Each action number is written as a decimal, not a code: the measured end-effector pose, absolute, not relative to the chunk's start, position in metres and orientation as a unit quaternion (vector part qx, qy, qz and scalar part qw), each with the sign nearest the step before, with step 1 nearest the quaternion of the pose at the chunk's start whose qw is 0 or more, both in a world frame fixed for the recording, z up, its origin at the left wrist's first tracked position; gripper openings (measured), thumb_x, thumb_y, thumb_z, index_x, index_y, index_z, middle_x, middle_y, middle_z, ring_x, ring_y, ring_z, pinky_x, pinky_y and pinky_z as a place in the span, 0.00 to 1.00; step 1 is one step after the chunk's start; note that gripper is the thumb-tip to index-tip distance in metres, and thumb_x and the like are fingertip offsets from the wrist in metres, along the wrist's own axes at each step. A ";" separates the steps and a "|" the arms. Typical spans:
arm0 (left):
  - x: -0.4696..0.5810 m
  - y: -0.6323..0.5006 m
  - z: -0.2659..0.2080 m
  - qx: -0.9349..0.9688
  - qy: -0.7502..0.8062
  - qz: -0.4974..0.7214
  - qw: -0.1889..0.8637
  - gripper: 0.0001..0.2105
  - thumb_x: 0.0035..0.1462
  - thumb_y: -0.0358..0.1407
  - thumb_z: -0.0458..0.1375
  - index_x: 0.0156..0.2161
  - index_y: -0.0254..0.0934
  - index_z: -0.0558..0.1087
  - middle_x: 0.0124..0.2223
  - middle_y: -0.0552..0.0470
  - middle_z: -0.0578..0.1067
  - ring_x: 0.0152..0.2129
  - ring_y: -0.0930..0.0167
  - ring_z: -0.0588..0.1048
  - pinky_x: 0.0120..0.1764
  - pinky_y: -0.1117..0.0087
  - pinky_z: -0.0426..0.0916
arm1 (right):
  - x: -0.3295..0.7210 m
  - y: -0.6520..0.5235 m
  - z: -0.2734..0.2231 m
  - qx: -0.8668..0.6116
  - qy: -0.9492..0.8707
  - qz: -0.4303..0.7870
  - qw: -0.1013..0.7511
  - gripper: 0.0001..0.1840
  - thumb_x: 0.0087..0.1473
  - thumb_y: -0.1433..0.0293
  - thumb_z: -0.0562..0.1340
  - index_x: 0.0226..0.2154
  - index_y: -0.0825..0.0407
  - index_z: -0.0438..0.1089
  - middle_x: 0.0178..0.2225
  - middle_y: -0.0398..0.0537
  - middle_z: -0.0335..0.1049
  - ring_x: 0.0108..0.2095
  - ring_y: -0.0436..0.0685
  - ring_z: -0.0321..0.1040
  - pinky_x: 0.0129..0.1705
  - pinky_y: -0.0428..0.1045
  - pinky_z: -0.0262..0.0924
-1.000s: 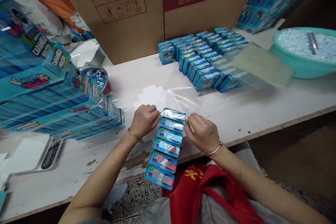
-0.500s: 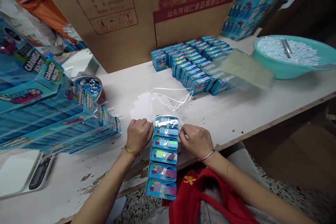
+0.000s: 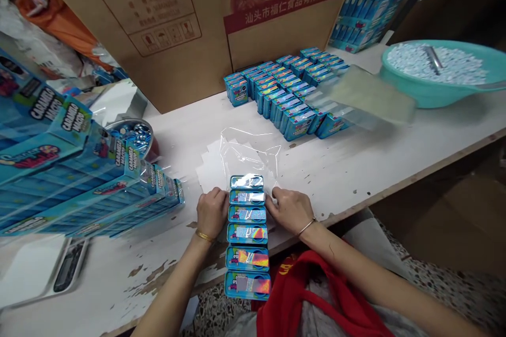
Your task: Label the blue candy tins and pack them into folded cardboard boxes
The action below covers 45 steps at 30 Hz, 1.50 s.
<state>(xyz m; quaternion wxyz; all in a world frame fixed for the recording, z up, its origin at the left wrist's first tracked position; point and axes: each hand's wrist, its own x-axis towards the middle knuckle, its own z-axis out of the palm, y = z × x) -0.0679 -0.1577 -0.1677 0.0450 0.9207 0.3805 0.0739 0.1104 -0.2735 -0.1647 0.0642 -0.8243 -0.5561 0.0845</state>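
Observation:
A row of several small blue tins (image 3: 247,233) runs from the table toward my body, the nearest ones jutting past the table edge. Around the far end of the row lies a clear plastic bag (image 3: 249,154); how many tins are inside it is hard to make out. My left hand (image 3: 212,211) is closed at the bag's left side, close against the tins. Opposite it, my right hand (image 3: 291,210) pinches the bag's right side by the upper tins. White paper sheets (image 3: 209,163) lie fanned under the bag.
Packed blue display boxes (image 3: 79,174) are stacked at left, beside a metal bowl of wrapped sweets (image 3: 134,137) and a scale (image 3: 65,268). More blue tins (image 3: 286,95) stand before a big carton (image 3: 190,73). A plastic scoop-like object (image 3: 367,97), blurred, and a turquoise basin (image 3: 430,92) are right.
Both hands and the row of tins have shifted slightly, and the near end of the row swung a little right. The bag's far part lies slightly further left. The camera view has tilted slightly.

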 end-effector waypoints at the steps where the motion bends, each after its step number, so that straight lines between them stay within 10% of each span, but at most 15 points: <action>1: -0.067 -0.156 -0.170 0.920 0.382 0.073 0.055 0.10 0.61 0.30 0.48 0.30 0.36 0.70 0.32 0.49 0.73 0.30 0.68 0.70 0.32 0.67 0.55 | 0.110 -0.273 -0.165 -0.825 -0.555 0.090 0.059 0.17 0.60 0.62 0.52 0.32 0.53 0.72 0.30 0.51 0.76 0.29 0.57 0.71 0.25 0.49 0.39; 29: -0.116 -0.195 -0.163 0.930 0.298 0.194 0.096 0.11 0.59 0.30 0.47 0.27 0.37 0.67 0.27 0.52 0.70 0.28 0.70 0.66 0.39 0.64 0.54 | 0.108 -0.290 -0.180 -0.635 -0.734 -0.002 0.242 0.14 0.55 0.75 0.55 0.20 0.52 0.63 0.18 0.45 0.63 0.26 0.54 0.53 0.34 0.51 0.42; 45: -0.156 -0.282 -0.156 0.943 0.267 0.106 0.170 0.10 0.57 0.31 0.48 0.28 0.39 0.69 0.27 0.48 0.70 0.27 0.68 0.67 0.36 0.63 0.60 | 0.113 -0.329 -0.181 -0.485 -0.848 0.143 0.160 0.06 0.44 0.76 0.56 0.21 0.52 0.65 0.20 0.45 0.66 0.24 0.52 0.57 0.32 0.50 0.44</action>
